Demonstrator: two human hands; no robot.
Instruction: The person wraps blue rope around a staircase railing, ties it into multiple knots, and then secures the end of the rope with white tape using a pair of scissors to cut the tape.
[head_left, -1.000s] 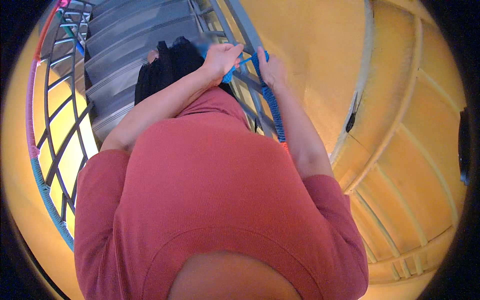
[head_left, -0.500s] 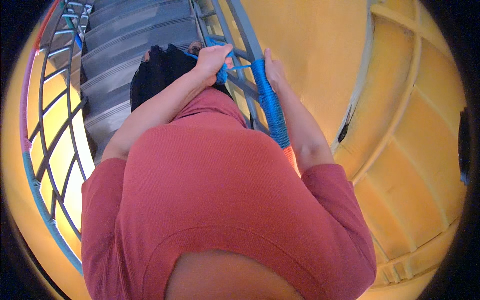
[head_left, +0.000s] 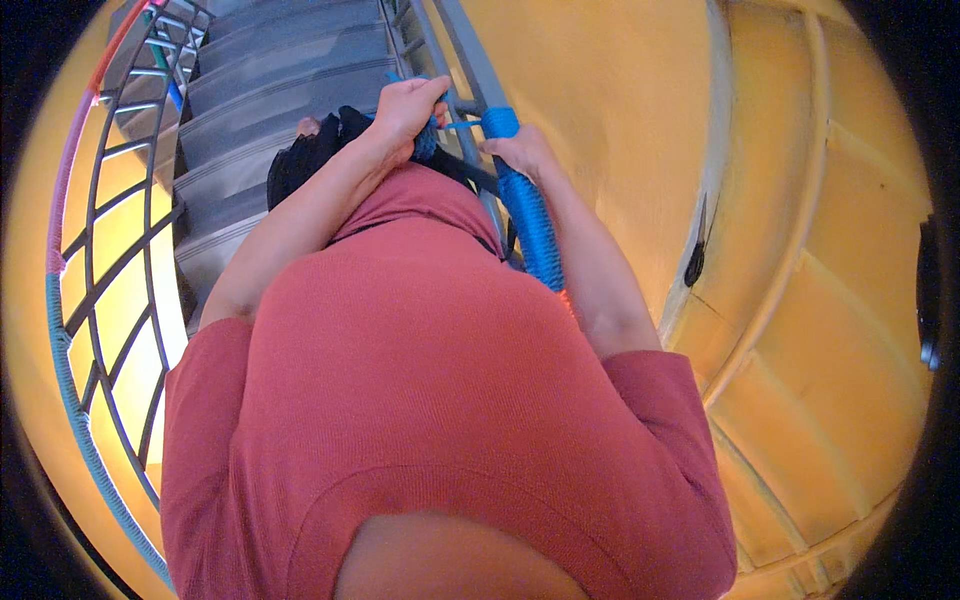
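Note:
A grey metal handrail (head_left: 468, 55) runs beside me, its nearer stretch bound in tight coils of blue yarn (head_left: 530, 222). My left hand (head_left: 408, 108), fingers curled closed, grips blue yarn to the left of the rail. More of the loose yarn bunches just under that hand, partly hidden by it. One strand stretches taut from there to the top end of the coils. Over the wrapped part lies my right hand (head_left: 524, 152), its thumb across the coils and its other fingers hidden behind the rail.
Grey stairs (head_left: 270, 110) lie ahead, between two railings. The left railing (head_left: 75, 385) has its top bar wrapped in several yarn colours. A yellow wall (head_left: 610, 120) rises on the right. Orange yarn (head_left: 566, 297) shows below the blue coils.
My right hand has gone from beside the rail, fingers up, to holding round the coils with its thumb across. My left hand has shifted slightly left and up, still with the yarn.

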